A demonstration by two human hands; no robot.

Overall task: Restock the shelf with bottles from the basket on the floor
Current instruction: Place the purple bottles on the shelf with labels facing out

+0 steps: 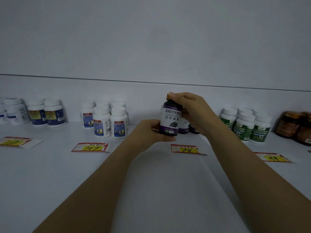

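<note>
Dim, bluish, even light; soft shadows, wide-angle bending at edges

The purple bottle (170, 119) I am holding carries a label reading 蓝莓叶黄素 and, lower down, 压片糖果. The fine line between them is too small to read. The second bottle (184, 125) just behind it shows only 压片. On the shelf (151, 182) lie red-and-yellow price tags with handwritten numbers: a tag marked 147 (91, 147), a tag marked 78 (186, 149) and a tag marked 99 (273, 158). The far-left tag (15, 142) is blurred, perhaps starting 10.
</note>
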